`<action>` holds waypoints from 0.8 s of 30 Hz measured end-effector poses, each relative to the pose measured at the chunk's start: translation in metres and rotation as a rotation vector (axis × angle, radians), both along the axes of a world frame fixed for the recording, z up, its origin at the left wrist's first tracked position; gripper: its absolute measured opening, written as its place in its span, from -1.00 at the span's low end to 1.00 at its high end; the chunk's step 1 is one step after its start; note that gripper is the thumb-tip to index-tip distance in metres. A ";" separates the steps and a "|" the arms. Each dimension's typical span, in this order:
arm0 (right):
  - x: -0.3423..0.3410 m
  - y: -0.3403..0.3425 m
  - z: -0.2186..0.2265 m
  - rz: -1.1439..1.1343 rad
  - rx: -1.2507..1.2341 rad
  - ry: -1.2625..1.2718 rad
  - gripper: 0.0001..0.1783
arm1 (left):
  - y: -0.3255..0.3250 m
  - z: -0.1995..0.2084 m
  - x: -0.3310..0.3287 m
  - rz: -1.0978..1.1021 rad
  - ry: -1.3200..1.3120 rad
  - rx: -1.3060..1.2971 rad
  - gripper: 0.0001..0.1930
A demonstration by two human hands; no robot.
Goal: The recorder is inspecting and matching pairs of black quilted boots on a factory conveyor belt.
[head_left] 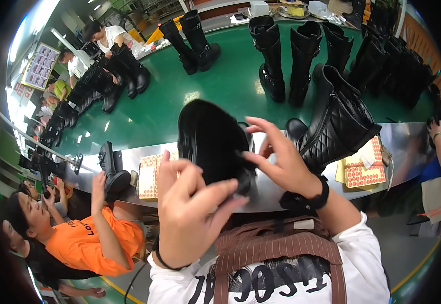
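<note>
A black boot (pixel 210 137) stands in front of me at the table's near edge, a broad dark face of it, probably its sole, turned toward me. My left hand (pixel 187 207) is at its lower left, overlapping it in view, fingers partly bent and apart, the thumb and forefinger smeared by motion. At the boot's right side is my right hand (pixel 281 159), its thumb tip by the boot's edge and its fingers spread. Whether either hand touches the boot I cannot tell. To the right, a quilted black boot (pixel 334 121) leans over the table edge.
Sheets of round red-orange stickers (pixel 365 169) lie at right, with more sticker sheets (pixel 148 175) at left. Tall black boots (pixel 304 61) stand across the green table (pixel 165 106). Another boot (pixel 113 172) is on the left. A person in an orange shirt (pixel 94 243) is close at my left.
</note>
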State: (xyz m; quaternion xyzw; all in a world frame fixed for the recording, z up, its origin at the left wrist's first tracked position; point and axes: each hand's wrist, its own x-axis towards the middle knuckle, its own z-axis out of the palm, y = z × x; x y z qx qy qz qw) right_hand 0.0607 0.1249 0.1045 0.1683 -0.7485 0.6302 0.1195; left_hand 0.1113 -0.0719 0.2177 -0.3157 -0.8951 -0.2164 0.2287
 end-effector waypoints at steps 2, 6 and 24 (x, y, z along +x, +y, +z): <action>-0.016 -0.010 0.008 -0.027 0.185 0.112 -0.65 | -0.012 0.004 0.017 -0.070 -0.172 -0.021 -0.69; -0.025 -0.016 0.009 0.005 0.210 0.085 -0.77 | -0.041 0.003 0.033 -0.183 -0.301 -0.062 -0.64; -0.011 -0.010 -0.020 -0.076 0.256 0.078 -0.71 | -0.010 -0.086 -0.040 0.190 0.327 0.531 -0.01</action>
